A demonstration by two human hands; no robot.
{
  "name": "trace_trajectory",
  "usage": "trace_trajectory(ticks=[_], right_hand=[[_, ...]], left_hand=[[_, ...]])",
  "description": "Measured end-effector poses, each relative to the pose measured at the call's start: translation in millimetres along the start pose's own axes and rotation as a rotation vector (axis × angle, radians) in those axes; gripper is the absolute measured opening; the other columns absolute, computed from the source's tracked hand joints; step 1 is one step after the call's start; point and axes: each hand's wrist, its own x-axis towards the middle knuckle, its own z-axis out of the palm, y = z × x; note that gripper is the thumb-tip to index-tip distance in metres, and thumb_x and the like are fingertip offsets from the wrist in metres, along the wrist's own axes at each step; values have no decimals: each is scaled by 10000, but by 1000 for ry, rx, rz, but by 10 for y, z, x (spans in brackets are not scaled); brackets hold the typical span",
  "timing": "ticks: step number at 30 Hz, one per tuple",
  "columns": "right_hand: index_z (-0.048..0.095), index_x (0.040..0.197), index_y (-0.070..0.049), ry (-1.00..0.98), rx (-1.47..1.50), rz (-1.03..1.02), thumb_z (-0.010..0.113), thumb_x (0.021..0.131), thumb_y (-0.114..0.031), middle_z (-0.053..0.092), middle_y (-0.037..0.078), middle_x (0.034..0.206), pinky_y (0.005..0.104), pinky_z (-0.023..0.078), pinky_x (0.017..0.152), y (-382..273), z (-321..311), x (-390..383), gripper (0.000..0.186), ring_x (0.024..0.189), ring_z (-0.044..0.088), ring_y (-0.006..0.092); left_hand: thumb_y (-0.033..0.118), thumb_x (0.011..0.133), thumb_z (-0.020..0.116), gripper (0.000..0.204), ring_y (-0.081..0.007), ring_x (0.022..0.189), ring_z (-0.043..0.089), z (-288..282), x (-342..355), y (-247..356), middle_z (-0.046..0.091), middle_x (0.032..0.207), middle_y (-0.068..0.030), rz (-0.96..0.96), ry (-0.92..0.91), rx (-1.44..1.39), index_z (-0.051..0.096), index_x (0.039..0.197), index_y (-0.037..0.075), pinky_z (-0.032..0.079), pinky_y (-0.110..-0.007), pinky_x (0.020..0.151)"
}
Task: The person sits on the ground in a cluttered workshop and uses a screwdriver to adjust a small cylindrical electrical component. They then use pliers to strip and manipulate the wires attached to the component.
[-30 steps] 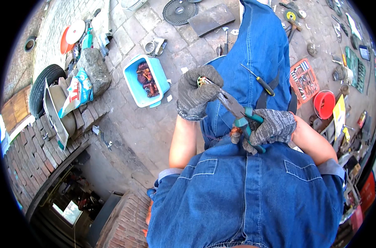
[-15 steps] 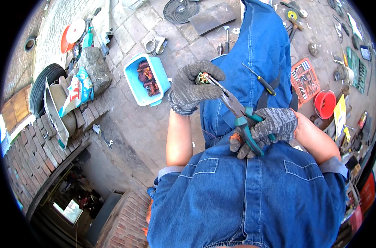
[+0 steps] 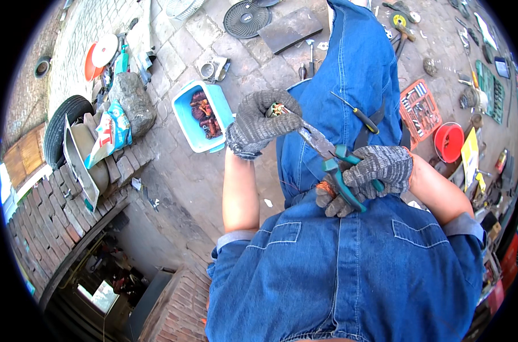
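My left hand (image 3: 256, 125), in a dark grey knitted glove, is closed round a small roundish part (image 3: 277, 109) with copper-coloured and pale bits showing at its end. Long-nosed pliers (image 3: 321, 147) with green handles are gripped in my gloved right hand (image 3: 384, 168) in front of my waist. Their jaws point up and left to my left fingers, which cover the tips, so I cannot tell whether they touch the part. To the left of my left hand stands a light blue basin (image 3: 182, 126) with reddish copper wire coils (image 3: 204, 117) inside.
A yellow-and-black screwdriver (image 3: 364, 119) lies across my blue trouser leg. On the right are an orange socket-set case (image 3: 420, 111), a red bucket (image 3: 450, 143) and scattered tools. A dark slab (image 3: 290, 31) and a black fan grille (image 3: 247, 20) lie ahead; a tyre (image 3: 59, 128) stands left.
My left hand has shifted slightly left and down with the part. The plier tips, seen beside the part before, are now hidden behind my left fingers. My right hand has barely moved.
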Motion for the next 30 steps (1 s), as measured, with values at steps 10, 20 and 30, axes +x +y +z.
trace_trajectory(ticks=[10,20,30], right_hand=[[568,959,-31,-51,99,-68,593,852,-280,588,77,798,316,505,620,43,-24,49,271,654,587,172],[561,876,-46,215,9,-164,566,876,-269,540,48,698,291,453,536,130,16,141,223,565,506,135],[566,894,-33,241,-150,-245,602,851,-256,561,63,712,281,449,521,170,61,189,229,578,530,138]], left_hand=[[137,653,781,257,-112,680,574,14,22,-48,617,762,-47,59,3,0,627,814,10,470,-241,606],[227,685,741,471,-178,851,553,181,140,-357,562,956,-94,469,337,305,558,1069,23,446,-289,759],[4,706,701,216,-116,748,588,689,296,-300,638,862,-47,455,891,297,620,904,36,489,-248,693]])
